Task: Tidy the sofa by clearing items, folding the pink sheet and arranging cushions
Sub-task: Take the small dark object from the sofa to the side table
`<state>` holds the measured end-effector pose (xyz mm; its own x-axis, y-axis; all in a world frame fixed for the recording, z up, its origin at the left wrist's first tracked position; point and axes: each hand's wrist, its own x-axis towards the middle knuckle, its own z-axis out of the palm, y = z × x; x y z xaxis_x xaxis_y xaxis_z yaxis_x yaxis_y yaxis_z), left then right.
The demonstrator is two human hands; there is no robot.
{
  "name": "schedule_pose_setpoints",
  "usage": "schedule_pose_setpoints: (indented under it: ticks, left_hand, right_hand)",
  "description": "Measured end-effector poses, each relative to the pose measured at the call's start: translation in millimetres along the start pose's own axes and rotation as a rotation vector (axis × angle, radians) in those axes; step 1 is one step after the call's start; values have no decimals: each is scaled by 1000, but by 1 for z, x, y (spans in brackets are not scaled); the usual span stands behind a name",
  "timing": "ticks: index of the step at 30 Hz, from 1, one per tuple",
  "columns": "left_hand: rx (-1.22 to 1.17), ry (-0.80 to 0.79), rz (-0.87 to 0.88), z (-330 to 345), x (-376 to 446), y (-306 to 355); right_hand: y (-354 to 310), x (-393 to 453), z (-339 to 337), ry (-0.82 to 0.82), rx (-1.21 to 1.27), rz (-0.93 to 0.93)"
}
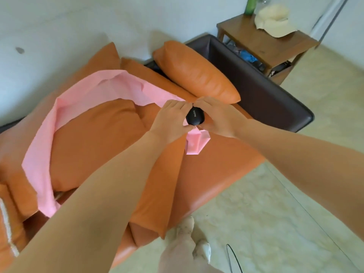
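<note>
Head cam, black case (195,117) btwn both hands' fingers (178,109), over pink sheet (65,123)

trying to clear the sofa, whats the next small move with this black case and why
Probably carry the black Redmi case, held by both the left hand and right hand, to the wooden side table: the pink sheet still lies unfolded beneath it.

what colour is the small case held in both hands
Black, with pale lettering on its lid: the small rounded earbud case, seen in the head view.
</note>
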<state>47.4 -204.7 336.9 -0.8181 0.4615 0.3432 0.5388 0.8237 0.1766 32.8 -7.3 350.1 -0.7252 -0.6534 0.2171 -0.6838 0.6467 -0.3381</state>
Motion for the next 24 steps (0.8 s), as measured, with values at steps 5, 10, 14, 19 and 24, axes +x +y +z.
schedule_pose_setpoints:
  ticks: [5, 10, 14, 19, 24]
  left_hand:
    - [0, 0, 92, 34, 68, 23]
    - [-34, -8, 165, 70, 148, 36]
    - [-64, -25, 175, 91, 203, 53]
    - [-54, -45, 197, 118, 260, 75]
    - [-54, -56, 159, 144, 311, 105]
  right_hand:
    - [59, -16, -27, 29, -52, 90]
    - [135, -21, -48, 37, -113, 178]
    - [187, -24, -69, 45, -119, 233]
    - [247, -34, -94, 48, -139, 196]
    - [315, -43, -112, 24, -126, 167]
